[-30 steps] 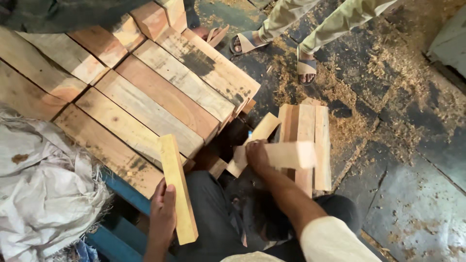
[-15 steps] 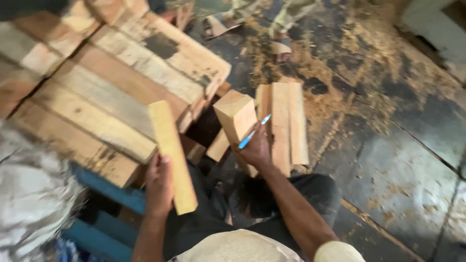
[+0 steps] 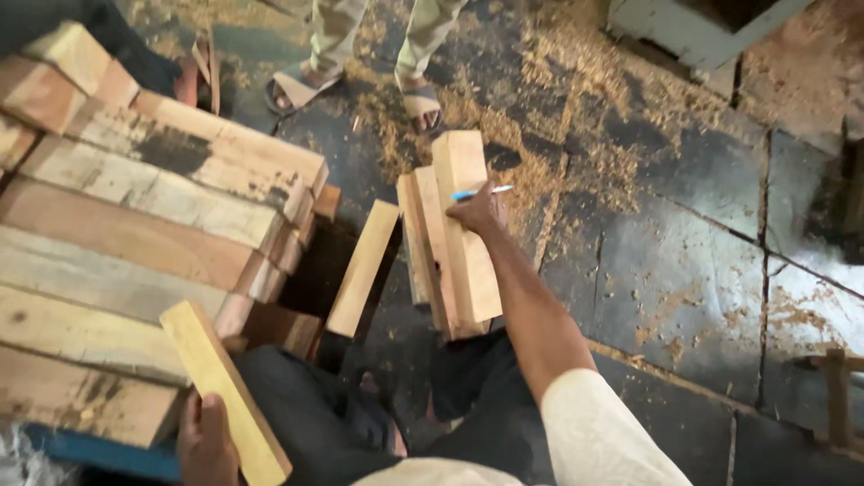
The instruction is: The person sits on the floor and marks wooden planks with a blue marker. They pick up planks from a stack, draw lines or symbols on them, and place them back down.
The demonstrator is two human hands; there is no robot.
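Observation:
My left hand (image 3: 205,441) grips a pale wooden batten (image 3: 223,389) near its lower end, at the bottom left. My right hand (image 3: 478,214) holds a blue pen (image 3: 481,192) and rests on a thick pale wooden block (image 3: 466,225) that lies on top of a small row of similar blocks (image 3: 421,243) on the floor. A loose block (image 3: 363,268) leans against the plank stack's end, left of that row.
A big stack of long planks (image 3: 135,225) on a blue frame (image 3: 99,453) fills the left. Another person's sandalled feet (image 3: 360,90) stand at the top by sawdust (image 3: 504,135). Dark stone floor slabs (image 3: 702,270) spread to the right; a pale box (image 3: 693,31) sits top right.
My right hand has carried the thick block from upright in front of me and laid it flat on the floor row. The view swung right; my left hand keeps the batten.

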